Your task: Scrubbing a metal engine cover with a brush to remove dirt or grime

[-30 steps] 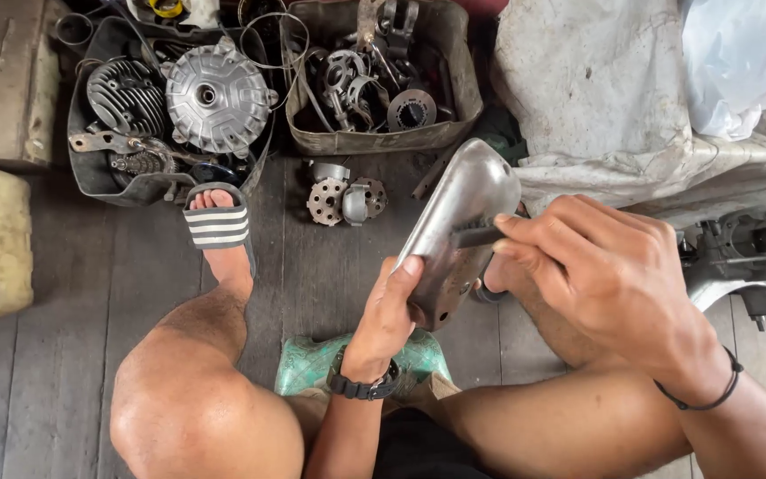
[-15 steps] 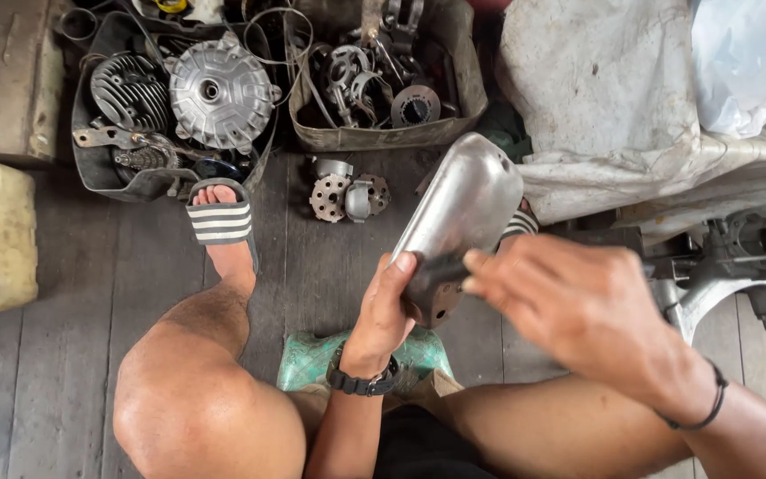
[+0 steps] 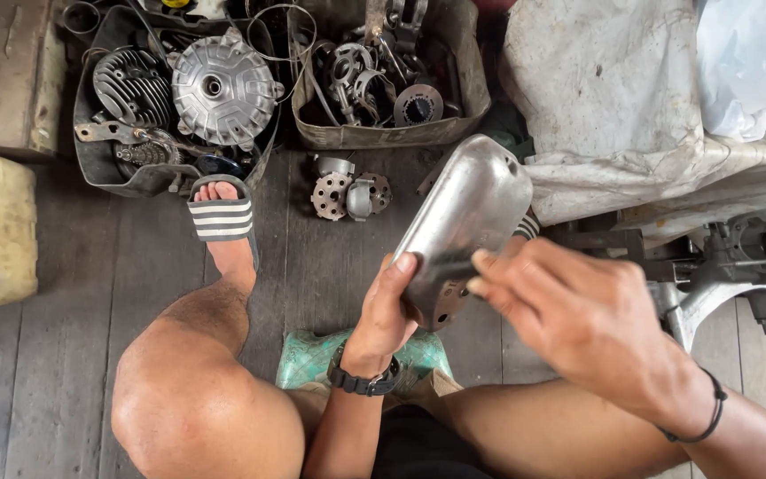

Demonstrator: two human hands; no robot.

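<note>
Two-handed grip on a bare metal engine cover

The left hand [image 3: 387,306] clasps the lower end of the metal engine cover [image 3: 463,222], thumb across its face, holding it tilted above the plank floor [image 3: 73,355]. The right hand [image 3: 578,324] has its fingertips [image 3: 480,262] pinched narrow against the cover's face just beside the left thumb; whether they hold anything cannot be told. Beyond the grip lie small sprocket parts [image 3: 347,191].

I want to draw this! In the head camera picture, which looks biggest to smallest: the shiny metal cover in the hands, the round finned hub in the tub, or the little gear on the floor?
1. Shiny metal cover, though nearness to the camera inflates it.
2. Round finned hub.
3. Little gear.
</note>
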